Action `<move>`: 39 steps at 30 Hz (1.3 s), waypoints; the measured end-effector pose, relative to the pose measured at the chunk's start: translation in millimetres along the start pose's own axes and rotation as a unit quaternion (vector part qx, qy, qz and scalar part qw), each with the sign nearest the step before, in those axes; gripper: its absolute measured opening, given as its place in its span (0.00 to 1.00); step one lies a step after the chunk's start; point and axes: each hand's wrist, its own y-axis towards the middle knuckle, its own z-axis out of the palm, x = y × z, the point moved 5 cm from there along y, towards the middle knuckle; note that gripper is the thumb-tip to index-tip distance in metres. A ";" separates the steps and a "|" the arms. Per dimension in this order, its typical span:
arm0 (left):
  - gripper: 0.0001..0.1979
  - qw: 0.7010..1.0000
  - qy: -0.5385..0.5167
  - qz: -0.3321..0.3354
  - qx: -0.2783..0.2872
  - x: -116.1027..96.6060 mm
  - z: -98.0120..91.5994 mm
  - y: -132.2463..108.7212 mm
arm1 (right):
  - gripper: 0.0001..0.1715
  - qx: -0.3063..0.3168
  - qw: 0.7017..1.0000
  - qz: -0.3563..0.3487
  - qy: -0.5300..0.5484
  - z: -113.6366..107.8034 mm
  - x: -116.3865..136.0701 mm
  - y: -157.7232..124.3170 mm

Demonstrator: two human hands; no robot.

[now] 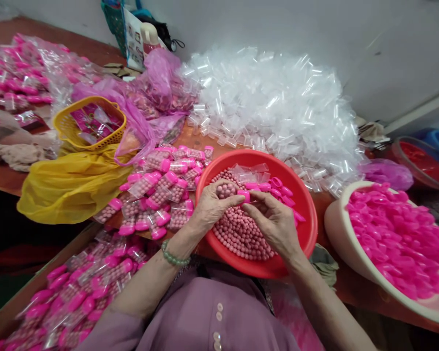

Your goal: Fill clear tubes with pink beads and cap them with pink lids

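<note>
Over a red basin (pixel 312 226), my left hand (pixel 210 204) holds a small clear container filled with pinkish beads (pixel 226 189). A bright pink cap (pixel 244 196) sits at the container's right end. The fingers of my right hand (pixel 272 219) close on that cap from the other side. Whether the cap is fully seated I cannot tell. Below my hands, loose pinkish beads (pixel 241 236) lie in the basin. Several pink caps (pixel 283 192) and clear empty containers (pixel 252 173) rest along its far side.
A heap of clear containers (pixel 274 102) rises behind the basin. Filled, capped containers (pixel 161 187) lie to the left, with more in a drawer-like space (pixel 76 292) below. A white tub (pixel 342 239) of pink caps stands right. A yellow basket (pixel 64 129) sits near a yellow bag (pixel 66 187).
</note>
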 end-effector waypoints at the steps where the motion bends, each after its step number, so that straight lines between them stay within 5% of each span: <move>1: 0.15 1.000 -0.004 -0.001 0.000 -0.3 0.1 0.4 | 0.21 0.003 1.000 -0.012 -0.009 2.2 -0.1 -0.9; 12: 0.18 0.983 -0.050 -0.084 0.153 4.9 11.1 -4.9 | 0.21 0.023 1.000 0.013 -0.011 -23.9 9.7 21.8; 30: 0.16 0.982 -0.001 -0.082 0.168 3.9 15.8 -5.6 | 0.11 0.113 0.983 -0.105 -0.102 -28.9 22.9 34.2; 39: 0.12 0.981 0.079 -0.077 0.161 7.1 14.8 -2.4 | 0.11 0.259 0.918 -0.133 -0.268 -40.5 44.6 34.3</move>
